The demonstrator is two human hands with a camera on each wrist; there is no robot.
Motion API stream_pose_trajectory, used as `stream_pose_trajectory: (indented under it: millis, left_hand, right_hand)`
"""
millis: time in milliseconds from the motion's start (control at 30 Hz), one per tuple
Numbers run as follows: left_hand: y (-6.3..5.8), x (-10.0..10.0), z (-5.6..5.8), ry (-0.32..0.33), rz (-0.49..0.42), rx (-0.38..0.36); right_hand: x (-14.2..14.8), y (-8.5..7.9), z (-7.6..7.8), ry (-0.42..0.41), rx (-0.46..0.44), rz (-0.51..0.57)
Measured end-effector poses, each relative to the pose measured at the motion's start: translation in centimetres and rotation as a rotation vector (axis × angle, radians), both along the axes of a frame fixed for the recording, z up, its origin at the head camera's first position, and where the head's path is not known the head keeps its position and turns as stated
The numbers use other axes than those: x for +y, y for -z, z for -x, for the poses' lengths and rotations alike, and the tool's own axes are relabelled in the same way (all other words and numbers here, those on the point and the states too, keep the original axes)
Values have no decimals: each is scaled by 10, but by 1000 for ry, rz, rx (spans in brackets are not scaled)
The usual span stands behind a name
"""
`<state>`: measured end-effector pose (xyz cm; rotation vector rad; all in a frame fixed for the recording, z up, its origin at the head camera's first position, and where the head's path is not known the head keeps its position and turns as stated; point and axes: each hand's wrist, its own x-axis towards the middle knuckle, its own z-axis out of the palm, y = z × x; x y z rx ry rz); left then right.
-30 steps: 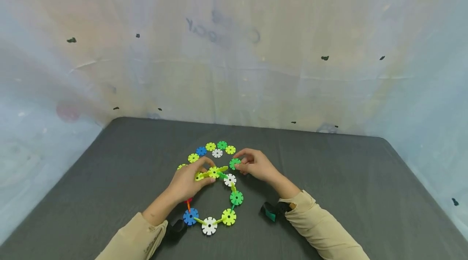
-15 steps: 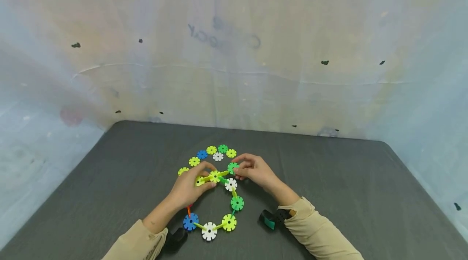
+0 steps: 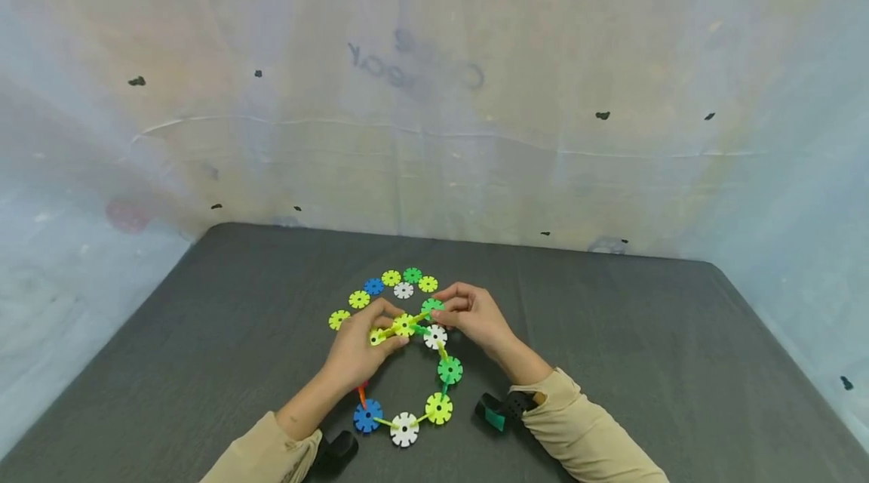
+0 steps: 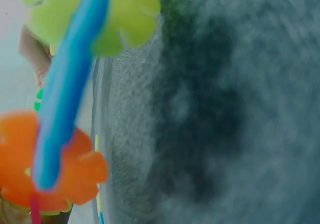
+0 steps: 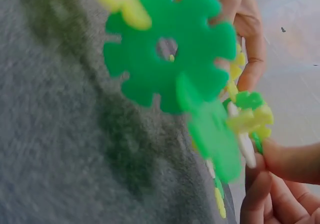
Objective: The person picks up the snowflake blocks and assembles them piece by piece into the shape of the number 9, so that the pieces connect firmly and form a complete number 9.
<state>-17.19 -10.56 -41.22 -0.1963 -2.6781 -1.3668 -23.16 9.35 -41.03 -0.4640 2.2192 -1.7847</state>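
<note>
Table (image 3: 611, 355) extends wide both sides, far edge meeting sheet (image 3: 434, 151); loose discs (image 3: 374, 287) lie beyond ring (image 3: 444, 371). Left hand (image 3: 354, 349) grips ring; right hand (image 3: 479, 321) pinches green disc (image 3: 432, 306).

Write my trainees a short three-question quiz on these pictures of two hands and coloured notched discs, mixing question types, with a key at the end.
1. What colour is the held disc that the right hand pinches?
2. True or false: the left hand touches the linked chain.
3. In the head view, which colour is the chain's lowest disc? A) red B) white C) green

Key: 1. Green. 2. True. 3. B.
</note>
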Motion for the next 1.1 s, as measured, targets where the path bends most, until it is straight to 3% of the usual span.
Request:
stream_pose_trajectory:
  millis: [133,333,467,567,700,833,1000,1100]
  left_hand:
    - [1,2,-3,0,11,2]
    - [-1,7,-3,112,14,-53]
    - [-3,8,4,63,-15,-84]
    - [-3,9,9,56,-24,-114]
    - [-3,10,10,112,-14,-115]
    - [-3,10,9,128,-11,-109]
    - [0,8,9,119,-48,-136]
    - [2,7,8,121,-79,-160]
  right_hand:
    - [-2,-2,1,-31,37,-15]
    - [0,-7,7,-160,158,-107]
    - [0,-12,13,-212,200,-155]
    - [1,-15,18,-260,214,-181]
    - [5,-19,26,-316,169,-239]
    - [10,-24,37,-269,131,-291]
    - [11,-23,52,-131,182,-395]
    - [9,-19,59,-91,187,-465]
